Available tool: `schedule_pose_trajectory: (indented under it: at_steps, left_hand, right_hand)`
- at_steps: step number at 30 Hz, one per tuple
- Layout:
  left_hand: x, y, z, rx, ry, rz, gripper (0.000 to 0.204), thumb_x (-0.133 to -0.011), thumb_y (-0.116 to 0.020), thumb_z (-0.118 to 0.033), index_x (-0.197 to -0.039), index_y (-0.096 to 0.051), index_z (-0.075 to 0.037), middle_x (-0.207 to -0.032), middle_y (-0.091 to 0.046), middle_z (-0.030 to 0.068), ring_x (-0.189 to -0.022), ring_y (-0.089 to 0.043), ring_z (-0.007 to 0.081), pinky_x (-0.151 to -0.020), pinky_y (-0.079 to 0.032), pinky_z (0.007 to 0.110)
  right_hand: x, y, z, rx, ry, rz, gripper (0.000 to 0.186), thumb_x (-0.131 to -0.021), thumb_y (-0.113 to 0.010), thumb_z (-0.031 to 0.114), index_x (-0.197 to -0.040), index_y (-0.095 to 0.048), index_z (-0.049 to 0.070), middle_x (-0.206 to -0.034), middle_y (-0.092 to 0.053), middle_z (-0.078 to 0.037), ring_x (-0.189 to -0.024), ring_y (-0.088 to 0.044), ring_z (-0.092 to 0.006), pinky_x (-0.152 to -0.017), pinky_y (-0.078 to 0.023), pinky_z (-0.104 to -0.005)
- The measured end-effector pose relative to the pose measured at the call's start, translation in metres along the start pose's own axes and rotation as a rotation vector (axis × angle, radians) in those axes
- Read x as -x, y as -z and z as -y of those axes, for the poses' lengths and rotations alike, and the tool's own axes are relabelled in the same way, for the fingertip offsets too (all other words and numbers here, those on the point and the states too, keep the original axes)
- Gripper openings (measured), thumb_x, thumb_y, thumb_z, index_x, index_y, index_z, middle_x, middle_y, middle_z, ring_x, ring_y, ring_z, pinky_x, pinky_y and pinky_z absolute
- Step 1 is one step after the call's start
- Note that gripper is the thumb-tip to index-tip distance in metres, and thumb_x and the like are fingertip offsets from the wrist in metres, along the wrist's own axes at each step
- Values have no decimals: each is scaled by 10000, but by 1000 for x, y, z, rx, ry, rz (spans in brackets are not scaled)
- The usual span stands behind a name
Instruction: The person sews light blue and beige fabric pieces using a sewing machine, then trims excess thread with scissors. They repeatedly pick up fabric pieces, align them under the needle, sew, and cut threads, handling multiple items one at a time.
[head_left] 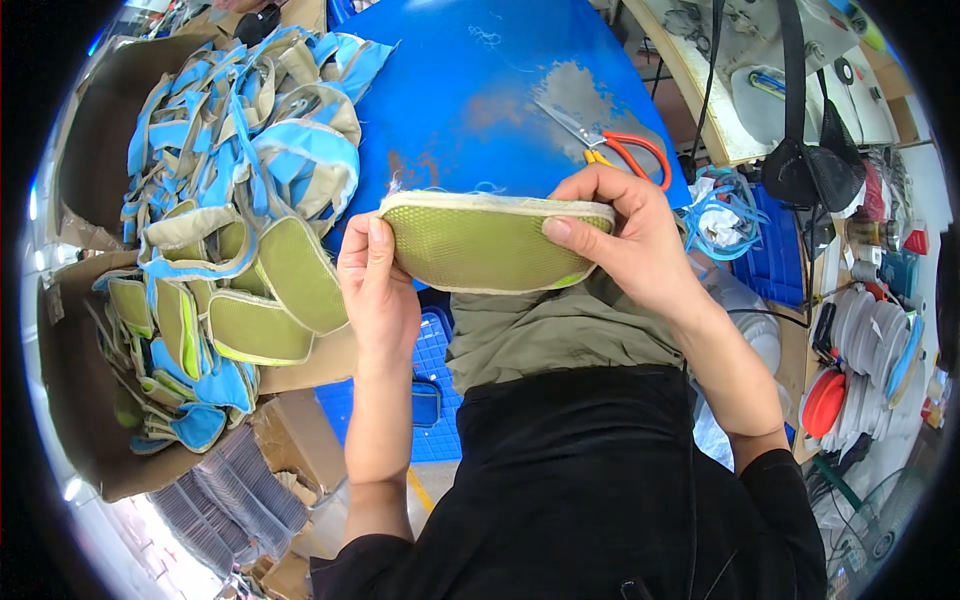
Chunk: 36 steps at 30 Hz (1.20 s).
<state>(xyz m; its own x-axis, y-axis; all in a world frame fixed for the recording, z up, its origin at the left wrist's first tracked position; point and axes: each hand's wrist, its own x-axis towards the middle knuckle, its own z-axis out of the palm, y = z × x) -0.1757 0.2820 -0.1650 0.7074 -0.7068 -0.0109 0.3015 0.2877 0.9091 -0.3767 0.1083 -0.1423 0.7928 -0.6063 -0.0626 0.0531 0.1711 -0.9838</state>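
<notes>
A green mesh fabric pad with a rounded lower edge and a cream border is stretched level between my hands, above my lap. My left hand pinches its left end between thumb and fingers. At the upper right corner my right hand grips it, thumb on the mesh and fingers behind. Loose threads stick up from the pad's top edge. Beyond my right hand, scissors with orange-red and yellow handles lie on the blue table, blades partly apart.
Blue and beige fabric strips are heaped on the left, with more green pads below them. A cardboard box holds similar pieces. At the right stand a workbench, a blue ribbon coil and a blue bin.
</notes>
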Motion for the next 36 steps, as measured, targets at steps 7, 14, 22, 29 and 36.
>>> schedule_pose_trajectory:
  at_steps: [7,14,22,29,36]
  left_hand:
    - [3,5,3,-310,-111,-42,145,-1059,-620,-163,-1151,-641,-52,-1151,-706,69,-1065,-665,159,-932,-521,298]
    - [-7,-24,-16,-1134,-629,395,388,-781,-861,-164,-1140,-732,-95,-1211,-713,124,-1190,-637,307,-1038,-462,431]
    - [3,-23,-14,-933,-344,263,184,-811,-801,18,-984,-787,-43,-849,-728,95,-760,-679,225,-689,-526,329]
    - [4,-25,-5,-933,-302,253,177,-853,-798,-8,-1028,-802,-35,-932,-752,85,-847,-691,179,-744,-531,290]
    - [3,-20,1,-895,-268,238,182,-869,-797,-24,-1050,-804,-38,-962,-744,85,-859,-682,163,-757,-526,283]
  right_hand:
    - [-3,-5,1,27,8,-20,196,-931,-788,163,-1022,-708,9,-948,-703,-3,-873,-614,-57,-783,-506,-246]
    - [3,-12,-9,61,-104,39,149,-929,-768,123,-1013,-707,16,-897,-693,-1,-840,-611,-54,-763,-488,-229]
    - [-6,-7,4,115,-19,89,208,-915,-777,98,-1087,-697,13,-996,-702,-11,-912,-622,-72,-798,-510,-246]
    - [-2,5,0,-40,-28,108,247,-919,-790,66,-1128,-664,26,-1022,-668,6,-923,-619,-60,-805,-501,-226]
    - [-2,11,-5,-95,-45,90,229,-916,-806,91,-1088,-669,27,-979,-671,11,-893,-608,-58,-788,-490,-226]
